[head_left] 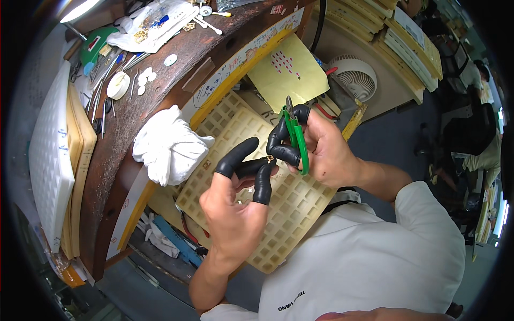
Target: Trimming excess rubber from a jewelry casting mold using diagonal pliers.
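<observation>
My left hand (235,203) wears black finger cots and pinches a tiny gold piece (271,159) between thumb and fingertips. Just to its right, my right hand (324,152), also with black cots, grips green-handled pliers (297,142), their metal tip pointing up. Both hands are over a cream tray (289,224) with square compartments and a few tiny pieces, partly hidden by my left hand. Beyond them lies a yellow sheet (267,80) dotted with small pink items.
A white cloth bundle (170,144) sits left of the tray. The curved wooden bench edge (123,144) holds swabs, white discs (147,80) and stacked boards (51,160). A white fan (353,77) and stacked trays (404,40) stand beyond. A co-worker (471,123) is at far right.
</observation>
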Motion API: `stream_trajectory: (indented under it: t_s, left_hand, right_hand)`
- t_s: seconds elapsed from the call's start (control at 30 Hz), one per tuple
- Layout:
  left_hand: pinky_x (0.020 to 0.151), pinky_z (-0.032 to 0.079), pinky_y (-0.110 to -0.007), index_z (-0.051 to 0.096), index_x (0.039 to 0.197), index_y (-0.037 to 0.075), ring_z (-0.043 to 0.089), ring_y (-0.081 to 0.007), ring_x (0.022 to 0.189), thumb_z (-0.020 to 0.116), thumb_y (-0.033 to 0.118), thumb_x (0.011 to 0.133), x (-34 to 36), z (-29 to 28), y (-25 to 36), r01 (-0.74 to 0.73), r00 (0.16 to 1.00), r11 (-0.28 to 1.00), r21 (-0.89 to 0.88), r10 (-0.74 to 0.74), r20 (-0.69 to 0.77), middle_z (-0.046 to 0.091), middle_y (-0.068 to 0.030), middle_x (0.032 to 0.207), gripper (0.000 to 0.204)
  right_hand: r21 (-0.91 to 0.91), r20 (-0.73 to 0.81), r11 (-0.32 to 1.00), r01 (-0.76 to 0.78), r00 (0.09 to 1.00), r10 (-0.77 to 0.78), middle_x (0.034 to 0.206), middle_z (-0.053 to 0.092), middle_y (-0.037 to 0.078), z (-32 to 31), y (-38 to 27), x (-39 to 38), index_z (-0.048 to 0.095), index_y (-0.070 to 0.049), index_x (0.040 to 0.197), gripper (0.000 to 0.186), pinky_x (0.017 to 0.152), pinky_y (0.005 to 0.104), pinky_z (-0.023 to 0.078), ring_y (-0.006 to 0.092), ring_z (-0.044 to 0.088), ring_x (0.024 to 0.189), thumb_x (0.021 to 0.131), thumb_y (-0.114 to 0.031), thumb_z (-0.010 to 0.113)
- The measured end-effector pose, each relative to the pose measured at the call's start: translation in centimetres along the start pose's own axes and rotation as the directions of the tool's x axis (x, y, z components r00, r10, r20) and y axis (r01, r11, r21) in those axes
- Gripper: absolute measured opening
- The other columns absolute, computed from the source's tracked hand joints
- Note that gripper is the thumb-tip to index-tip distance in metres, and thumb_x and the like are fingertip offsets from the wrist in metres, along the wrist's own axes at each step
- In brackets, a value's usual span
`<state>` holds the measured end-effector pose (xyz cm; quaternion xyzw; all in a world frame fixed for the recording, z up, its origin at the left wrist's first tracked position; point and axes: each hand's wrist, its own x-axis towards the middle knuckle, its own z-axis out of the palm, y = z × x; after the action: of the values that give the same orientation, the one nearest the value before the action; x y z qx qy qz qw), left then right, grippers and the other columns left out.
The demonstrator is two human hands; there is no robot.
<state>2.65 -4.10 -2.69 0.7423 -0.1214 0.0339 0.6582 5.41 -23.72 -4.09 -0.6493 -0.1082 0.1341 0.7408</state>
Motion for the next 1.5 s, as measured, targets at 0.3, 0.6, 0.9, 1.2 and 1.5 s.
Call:
stream_trajectory:
  t_s: [0.3,0.6,0.9,1.2,1.5]
  left_hand:
    - [0.074,0.058,-0.029,0.058,0.133,-0.005,0.077,-0.0224,0.085,0.073,-0.012,0.077,-0.6,0.1,0.4,-0.295,0.952,0.823,0.486,0.295,0.08,0.076,-0.0163,0.095,0.058]
    - [0.064,0.056,-0.031,0.054,0.136,-0.009,0.074,-0.0249,0.072,0.075,-0.013,0.074,-0.8,0.7,-0.2,-0.401,0.895,0.728,0.556,0.44,0.07,0.075,-0.017,0.1,0.066]
    - [0.051,0.046,-0.037,0.055,0.131,-0.013,0.059,-0.0268,0.056,0.072,-0.01,0.076,-0.6,1.1,-0.7,-0.47,0.849,0.718,0.514,0.526,0.043,0.061,-0.0139,0.073,0.058]
    - [0.072,0.055,-0.039,0.064,0.116,-0.005,0.071,-0.0334,0.083,0.066,-0.015,0.077,0.1,-1.3,-0.4,-0.169,0.978,0.803,0.572,0.066,0.196,0.069,-0.0195,0.097,0.04]
    - [0.078,0.045,-0.045,0.069,0.094,-0.006,0.056,-0.0376,0.089,0.07,-0.006,0.074,-0.2,0.6,-1.9,-0.135,0.919,0.84,0.525,-0.093,0.384,0.057,-0.0189,0.088,0.02]
  right_hand:
    - [0.002,-0.016,0.999,0.043,0.999,-0.043,0.113,0.062,0.008,0.3,0.2,0.0,0.045,0.0,0.121,0.035,0.092,0.0284,0.051,0.0137,0.063,0.104,0.091,0.009,0.061]
    - [-0.069,-0.021,0.994,0.079,0.997,-0.081,0.107,0.064,0.005,0.1,0.7,-0.1,0.048,-0.001,0.119,0.033,0.088,0.0276,0.052,0.0112,0.064,0.099,0.093,0.003,0.067]
    - [-0.062,-0.028,0.994,0.088,0.996,-0.09,0.106,0.063,0.005,0.4,0.5,0.0,0.048,-0.001,0.12,0.031,0.088,0.0281,0.053,0.0113,0.064,0.099,0.094,0.003,0.065]
    - [-0.499,-0.007,0.866,0.03,0.999,-0.039,0.092,0.064,0.01,-2.3,-0.3,-1.6,0.051,0.003,0.115,0.037,0.07,0.032,0.052,0.0171,0.064,0.08,0.08,0.011,0.06]
    - [-0.818,0.083,0.564,0.108,0.994,-0.07,0.077,0.059,0.021,-3.5,0.7,-3.8,0.052,0.003,0.095,0.026,0.061,0.0489,0.045,0.0441,0.058,0.071,0.073,0.002,0.064]
